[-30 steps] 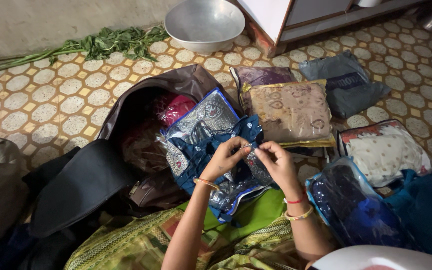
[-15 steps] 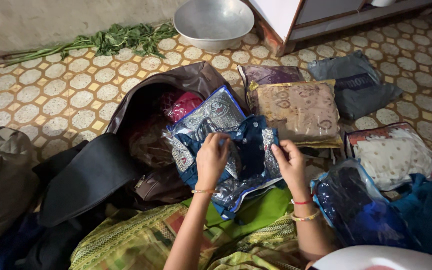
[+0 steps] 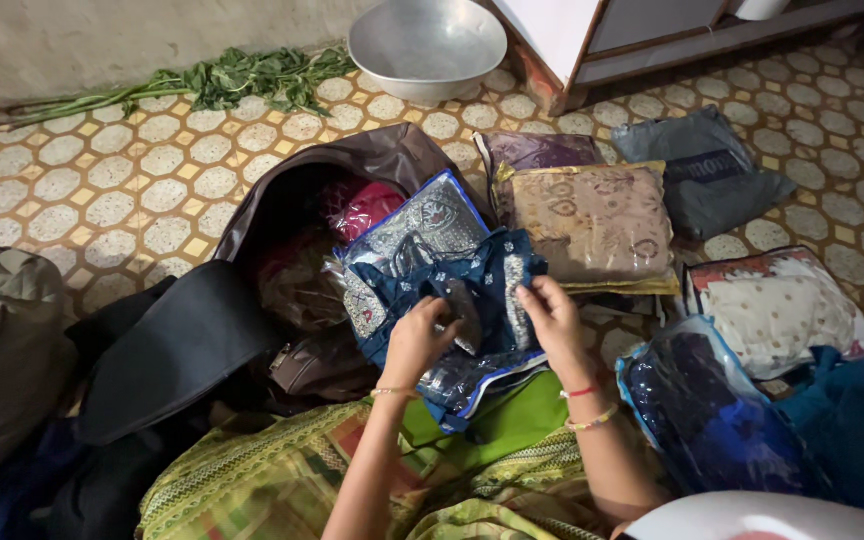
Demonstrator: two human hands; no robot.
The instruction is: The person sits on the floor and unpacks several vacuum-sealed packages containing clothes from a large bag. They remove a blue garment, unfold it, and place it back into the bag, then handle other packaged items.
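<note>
A folded dark blue cloth with silver dots (image 3: 452, 290) lies on a clear plastic garment pouch (image 3: 422, 235) in front of me. My left hand (image 3: 417, 340) grips the cloth's near left part, fingers curled on it. My right hand (image 3: 552, 315) pinches the cloth's right edge beside a patterned strip. Both wrists wear thin bangles. The pouch leans over the mouth of an open dark brown bag (image 3: 352, 165) with red and pink cloth inside. A green cloth (image 3: 502, 425) lies under the pouch's near edge.
A beige patterned packet (image 3: 597, 220) and a grey packet (image 3: 702, 175) lie to the right, with a white dotted packet (image 3: 777, 310) and a blue pouch (image 3: 707, 410) nearer. A metal basin (image 3: 427, 45) and leafy greens (image 3: 222, 85) sit on the tiled floor behind. Dark bags (image 3: 172, 350) lie left.
My hands have moved apart from a joined pinch at the cloth's middle, then come down onto the blue cloth, the left gripping its near part and the right its edge.
</note>
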